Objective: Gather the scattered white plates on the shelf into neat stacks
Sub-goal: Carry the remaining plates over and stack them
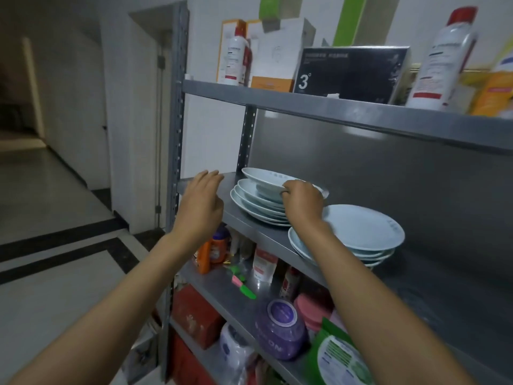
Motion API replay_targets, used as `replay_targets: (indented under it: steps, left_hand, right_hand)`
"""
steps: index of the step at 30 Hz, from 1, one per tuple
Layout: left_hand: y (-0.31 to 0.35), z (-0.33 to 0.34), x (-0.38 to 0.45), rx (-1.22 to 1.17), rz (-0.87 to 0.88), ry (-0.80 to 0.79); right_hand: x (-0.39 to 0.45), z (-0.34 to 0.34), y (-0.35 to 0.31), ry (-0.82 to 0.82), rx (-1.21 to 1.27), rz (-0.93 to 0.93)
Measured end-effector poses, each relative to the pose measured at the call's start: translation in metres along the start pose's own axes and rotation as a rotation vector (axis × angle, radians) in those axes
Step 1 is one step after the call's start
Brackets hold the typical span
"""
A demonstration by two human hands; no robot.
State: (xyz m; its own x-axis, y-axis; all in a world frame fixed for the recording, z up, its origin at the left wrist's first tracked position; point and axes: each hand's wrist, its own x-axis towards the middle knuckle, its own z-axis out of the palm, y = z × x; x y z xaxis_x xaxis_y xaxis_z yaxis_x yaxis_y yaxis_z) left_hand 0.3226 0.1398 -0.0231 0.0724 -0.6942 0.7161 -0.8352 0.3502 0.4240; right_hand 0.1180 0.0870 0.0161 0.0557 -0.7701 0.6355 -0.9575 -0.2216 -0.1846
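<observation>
Both forearms are extended from the near edge of the view toward the grey metal shelf (244,218) on which the white plates are kept. On the left part of that shelf a stack of plates (258,204) is seen, and a top plate (266,177) is held tilted above it, its near rim pinched by the curled fingers of the right hand (301,200). Nothing is held by the left hand (200,207); its fingers are straight and relaxed, and it hovers just left of the stack, near the shelf's left post. A second stack (358,237) is seen to the right, just beside the first, with its plates lying level. No loose plates are visible elsewhere on the shelf, so the task is judged nearly complete: the tilted plate remains to be seated flat, and the first stack, whose plates sit slightly offset, may need squaring.
</observation>
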Motion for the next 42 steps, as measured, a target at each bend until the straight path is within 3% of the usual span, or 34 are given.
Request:
replay_targets:
  steps: [19,23,27,29,33,42]
  left_hand:
    - [0.006,0.032,0.009,-0.07,0.055,-0.03]
    - [0.016,0.049,0.009,-0.072,0.103,-0.049]
    - [0.03,0.073,0.01,0.195,0.209,-0.108]
    - [0.042,0.084,0.01,0.213,0.249,-0.115]
    - [0.076,0.104,0.007,0.16,0.32,-0.12]
    - [0.181,0.125,-0.025,-0.037,0.468,-0.084]
  right_hand:
    - [0.022,0.035,-0.007,-0.278,0.015,0.071]
    - [0.018,0.025,-0.002,-0.224,0.016,0.042]
    - [0.007,0.009,0.014,-0.096,-0.108,-0.11]
    - [-0.003,0.002,0.026,-0.058,-0.184,-0.172]
    - [-0.028,-0.024,0.056,-0.063,-0.236,-0.146]
    - [-0.089,-0.093,0.14,0.105,-0.158,0.014]
